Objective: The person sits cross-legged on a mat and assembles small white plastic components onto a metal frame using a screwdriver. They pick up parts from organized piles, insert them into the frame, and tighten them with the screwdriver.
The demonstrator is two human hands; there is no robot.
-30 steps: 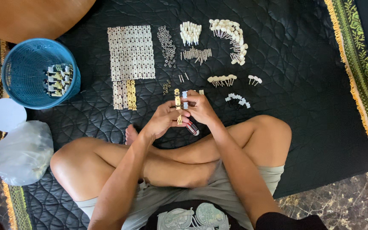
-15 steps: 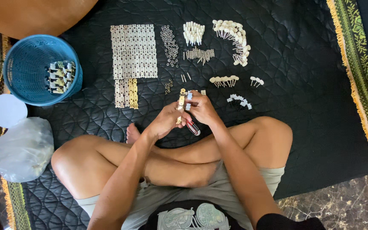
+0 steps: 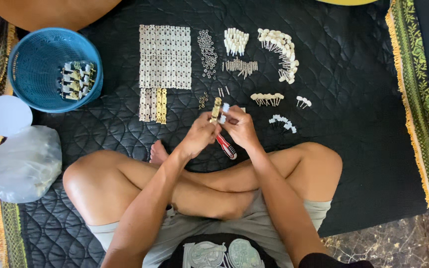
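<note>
Small gold metal strip (image 3: 216, 110) with white knob (image 3: 225, 106), held upright just above red-handled screwdriver (image 3: 226, 146). Left hand (image 3: 199, 135) curled tight around strip. Right hand (image 3: 240, 126) pinched shut on knob, screwdriver handle poking out below.

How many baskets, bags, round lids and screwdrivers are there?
Blue basket: 1
Clear plastic bag: 1
White round lid: 1
Red-handled screwdriver, under the hands: 1
Total: 4
</note>
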